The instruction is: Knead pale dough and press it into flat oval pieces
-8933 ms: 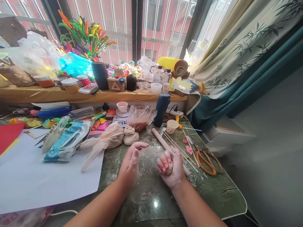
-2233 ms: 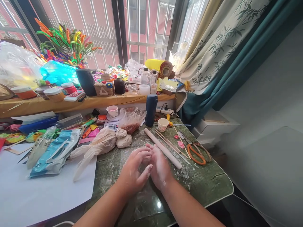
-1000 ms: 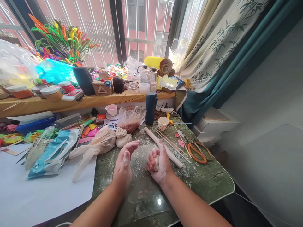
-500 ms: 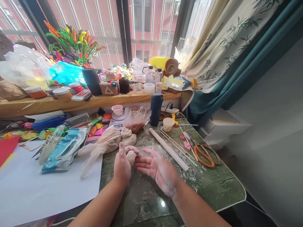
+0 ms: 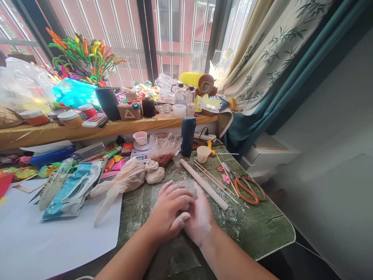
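Observation:
My left hand (image 5: 170,208) is cupped over my right hand (image 5: 201,214), palms together just above the table. The ball of clay seen between them a moment ago is hidden now. White powder dusts my fingers and right wrist. A clear sheet (image 5: 185,256) lies under the hands. Just beyond, two pale clay lumps (image 5: 155,175) touch each other beside a crumpled thin plastic bag (image 5: 125,177). A smooth pale rolling pin (image 5: 204,184) lies diagonally to the right of my right hand.
Right of the rolling pin are thin sticks (image 5: 217,181) and orange-handled scissors (image 5: 247,190). A paper cup (image 5: 203,154), a dark blue cylinder (image 5: 188,136) and a bag of brown stuff (image 5: 164,151) stand behind. White paper (image 5: 87,241) and a blue packet (image 5: 72,190) lie left.
Half a second ago my left hand held the clay ball with my right hand open beside it. Now both hands are closed together and the ball is out of sight. The view has shifted slightly.

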A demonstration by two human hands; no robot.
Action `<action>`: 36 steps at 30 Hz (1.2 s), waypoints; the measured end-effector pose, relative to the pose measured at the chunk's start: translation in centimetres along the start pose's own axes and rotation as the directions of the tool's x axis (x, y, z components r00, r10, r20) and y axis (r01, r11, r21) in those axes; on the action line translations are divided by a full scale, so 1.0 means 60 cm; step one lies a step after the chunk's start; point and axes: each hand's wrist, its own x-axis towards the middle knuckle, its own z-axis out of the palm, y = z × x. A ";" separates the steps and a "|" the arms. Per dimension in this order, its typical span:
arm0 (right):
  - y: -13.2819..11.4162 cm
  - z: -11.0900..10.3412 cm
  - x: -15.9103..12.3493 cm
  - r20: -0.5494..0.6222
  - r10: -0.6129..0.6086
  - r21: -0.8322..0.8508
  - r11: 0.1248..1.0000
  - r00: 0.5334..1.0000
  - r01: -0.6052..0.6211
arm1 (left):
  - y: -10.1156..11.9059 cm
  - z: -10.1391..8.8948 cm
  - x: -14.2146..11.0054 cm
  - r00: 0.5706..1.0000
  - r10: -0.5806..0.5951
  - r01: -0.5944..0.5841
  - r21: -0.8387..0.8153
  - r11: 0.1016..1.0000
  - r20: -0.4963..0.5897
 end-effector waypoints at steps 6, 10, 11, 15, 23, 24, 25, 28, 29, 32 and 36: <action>-0.045 -0.019 0.002 -0.078 -0.196 -0.078 0.979 0.977 0.190 | -0.018 0.008 -0.008 0.989 -0.015 -0.005 -0.134 0.991 -0.149; -0.044 -0.027 0.012 0.037 -0.277 -0.154 0.948 0.960 0.280 | -0.042 0.011 -0.005 0.956 -0.127 0.035 -0.326 0.945 -0.266; -0.042 -0.028 0.017 0.013 -0.287 -0.182 0.941 0.958 0.284 | -0.044 0.014 -0.003 0.948 -0.164 0.053 -0.374 0.926 -0.272; -0.023 -0.025 0.015 0.014 -0.421 -0.462 0.802 0.907 0.379 | -0.038 0.034 0.000 0.900 -0.358 0.148 -0.597 0.789 -0.250; -0.040 0.006 -0.036 0.582 -0.404 -0.762 0.032 0.706 0.647 | -0.029 0.017 0.012 0.672 -0.724 0.205 -0.899 0.387 -0.158; -0.068 0.012 -0.024 0.618 -0.412 -0.765 -0.117 0.670 0.634 | -0.028 0.011 0.015 0.664 -0.736 0.208 -0.912 0.353 -0.133; -0.102 0.020 -0.008 0.641 -0.438 -0.760 -0.248 0.630 0.601 | -0.027 0.006 0.018 0.678 -0.726 0.201 -0.923 0.328 -0.110; -0.212 0.047 0.058 0.563 -0.433 -0.696 -0.708 0.704 0.121 | -0.020 0.000 0.024 0.773 -0.628 0.150 -0.937 0.316 -0.088; -0.243 0.055 0.081 0.526 -0.436 -0.672 -0.739 0.731 0.043 | -0.017 -0.001 0.025 0.791 -0.602 0.131 -0.931 0.340 -0.108; -0.299 0.070 0.134 0.412 -0.400 -0.614 -0.786 0.819 -0.075 | -0.015 0.000 0.024 0.817 -0.552 0.112 -0.892 0.438 -0.168; -0.305 0.073 0.168 0.262 -0.327 -0.494 -0.854 0.908 -0.165 | -0.018 -0.004 0.017 0.858 -0.505 0.140 -0.906 0.398 -0.089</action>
